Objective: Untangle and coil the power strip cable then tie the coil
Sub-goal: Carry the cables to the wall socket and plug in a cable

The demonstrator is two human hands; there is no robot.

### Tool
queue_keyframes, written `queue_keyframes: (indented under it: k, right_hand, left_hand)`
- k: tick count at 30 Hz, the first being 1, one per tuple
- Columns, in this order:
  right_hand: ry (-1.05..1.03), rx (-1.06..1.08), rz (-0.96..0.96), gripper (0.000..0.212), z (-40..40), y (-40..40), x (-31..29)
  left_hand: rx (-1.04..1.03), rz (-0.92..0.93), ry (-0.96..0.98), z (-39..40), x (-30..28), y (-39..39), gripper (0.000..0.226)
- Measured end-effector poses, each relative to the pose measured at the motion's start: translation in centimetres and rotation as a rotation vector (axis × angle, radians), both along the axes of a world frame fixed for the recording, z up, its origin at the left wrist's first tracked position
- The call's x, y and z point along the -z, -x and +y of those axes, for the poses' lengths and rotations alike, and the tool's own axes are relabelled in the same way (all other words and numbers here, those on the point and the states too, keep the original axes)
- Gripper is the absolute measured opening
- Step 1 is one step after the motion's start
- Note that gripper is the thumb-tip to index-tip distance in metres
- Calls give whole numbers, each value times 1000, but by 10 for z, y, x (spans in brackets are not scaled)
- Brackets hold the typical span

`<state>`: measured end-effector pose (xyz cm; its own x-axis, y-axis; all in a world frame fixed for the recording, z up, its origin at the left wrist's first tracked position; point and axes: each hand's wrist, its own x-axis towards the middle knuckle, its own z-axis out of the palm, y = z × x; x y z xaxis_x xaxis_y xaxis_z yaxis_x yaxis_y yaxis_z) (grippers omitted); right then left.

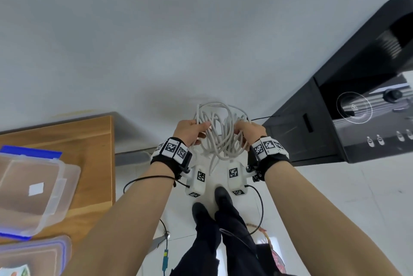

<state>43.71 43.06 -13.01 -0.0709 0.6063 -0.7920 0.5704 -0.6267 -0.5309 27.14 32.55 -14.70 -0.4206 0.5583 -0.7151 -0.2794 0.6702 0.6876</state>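
Two bare hands hold a loose bundle of pale grey-white power strip cable point(220, 129) up in the air in front of the person, above the pale tiled floor point(335, 186). The left hand point(192, 131) has fingers curled round the loops on one side; the right hand point(251, 132) grips the opposite side, its fingertips hidden behind the strands. The power strip body cannot be made out. A wooden worktop point(93, 141) with clear plastic lidded boxes point(33, 188) is cut off at the left edge.
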Motion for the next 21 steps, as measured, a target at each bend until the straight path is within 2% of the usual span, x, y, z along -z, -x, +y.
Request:
queue_keyframes:
  k: [4, 7, 10, 14, 17, 21]
  right_hand:
    - [7, 57, 43, 8, -5, -3, 11]
    - [27, 190, 130, 4, -5, 1, 19]
    - [41, 274, 169, 9, -3, 3, 25]
    - [-10, 212, 157, 9, -1, 0, 30]
    - [-68, 163, 181, 21, 3, -2, 38]
    - [-66, 161, 258, 25, 18, 3, 57]
  left_hand:
    - [-35, -53, -58, 4, 4, -7, 11]
    - [-59, -74, -90, 10, 3, -11, 10]
    - [-69, -87, -106, 13, 5, -15, 8]
    - [-90, -93, -112, 18, 8, -18, 9]
    - [-143, -121, -136, 25, 11, -21, 13]
    - [-195, -126, -179, 38, 28, -25, 18]
